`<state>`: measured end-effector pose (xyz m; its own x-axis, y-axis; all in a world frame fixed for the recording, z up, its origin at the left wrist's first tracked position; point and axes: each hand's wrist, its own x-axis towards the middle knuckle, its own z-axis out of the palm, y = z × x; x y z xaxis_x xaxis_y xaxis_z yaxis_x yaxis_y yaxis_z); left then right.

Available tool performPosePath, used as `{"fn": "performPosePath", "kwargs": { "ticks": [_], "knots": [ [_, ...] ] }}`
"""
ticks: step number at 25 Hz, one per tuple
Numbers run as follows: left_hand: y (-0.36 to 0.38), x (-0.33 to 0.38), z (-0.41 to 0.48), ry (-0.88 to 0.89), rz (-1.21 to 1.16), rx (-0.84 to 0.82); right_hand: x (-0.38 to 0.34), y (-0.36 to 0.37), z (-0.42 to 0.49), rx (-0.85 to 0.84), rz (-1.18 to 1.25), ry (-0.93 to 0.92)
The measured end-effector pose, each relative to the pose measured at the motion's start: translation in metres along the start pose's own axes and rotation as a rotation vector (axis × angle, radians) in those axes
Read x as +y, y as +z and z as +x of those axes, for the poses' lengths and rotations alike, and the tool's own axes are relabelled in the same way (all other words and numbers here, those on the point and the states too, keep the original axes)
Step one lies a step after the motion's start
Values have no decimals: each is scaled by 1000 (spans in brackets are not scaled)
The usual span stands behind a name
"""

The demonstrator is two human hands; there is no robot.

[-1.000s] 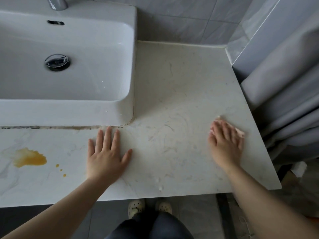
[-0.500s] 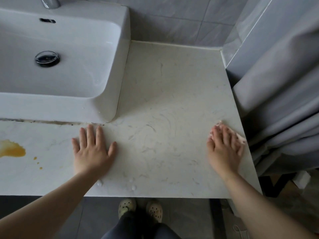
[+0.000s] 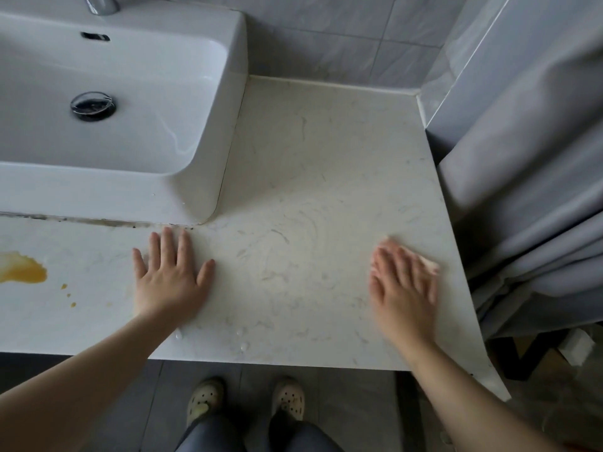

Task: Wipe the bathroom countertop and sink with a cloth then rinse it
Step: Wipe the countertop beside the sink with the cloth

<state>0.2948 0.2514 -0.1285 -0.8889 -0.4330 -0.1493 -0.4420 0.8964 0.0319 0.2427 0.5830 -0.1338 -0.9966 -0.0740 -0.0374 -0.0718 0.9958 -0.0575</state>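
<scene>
Down on the pale countertop [image 3: 326,177], my left hand [image 3: 169,282] lay flat and spread, holding nothing, just near of the white sink [image 3: 202,190]. My right hand [image 3: 404,288], blurred, pressed flat with fingers extended on a pinkish cloth [image 3: 430,264] near the right edge, only its far corner showing. An orange stain [image 3: 23,270] sat at the far left, well apart from both hands.
</scene>
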Motion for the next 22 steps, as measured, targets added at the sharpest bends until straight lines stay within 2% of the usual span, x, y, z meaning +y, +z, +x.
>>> {"fn": "performPosePath", "kwargs": {
  "ticks": [2, 3, 8, 11, 13, 16, 18, 19, 22],
  "knots": [
    [-1, -7, 1, 53, 1, -10, -10, 1, -22, 76, 5, 128],
    [-3, -12, 0, 106, 9, -14, -30, 5, -36, 80, 16, 129],
    [-21, -69, 9, 375, -78, -109, -194, 14, -81, 72, 107, -216],
    [-19, -104, 13, 430, -69, -82, -247, 16, -64, 56, 103, -291],
    [-15, -125, 17, 423, -40, -51, -229, 17, -46, 63, 74, -185],
    [-15, -152, 25, 419, 4, -25, -175, 11, -48, 39, 47, 198],
    [-18, -158, 29, 387, 0, -6, -187, 11, -61, 91, 47, 326],
    [-19, -160, 31, 371, 3, -5, -213, 11, -61, 115, 65, 288],
    [-20, -167, 32, 352, 31, -50, -308, 18, -50, 131, 77, -70]
  ]
}}
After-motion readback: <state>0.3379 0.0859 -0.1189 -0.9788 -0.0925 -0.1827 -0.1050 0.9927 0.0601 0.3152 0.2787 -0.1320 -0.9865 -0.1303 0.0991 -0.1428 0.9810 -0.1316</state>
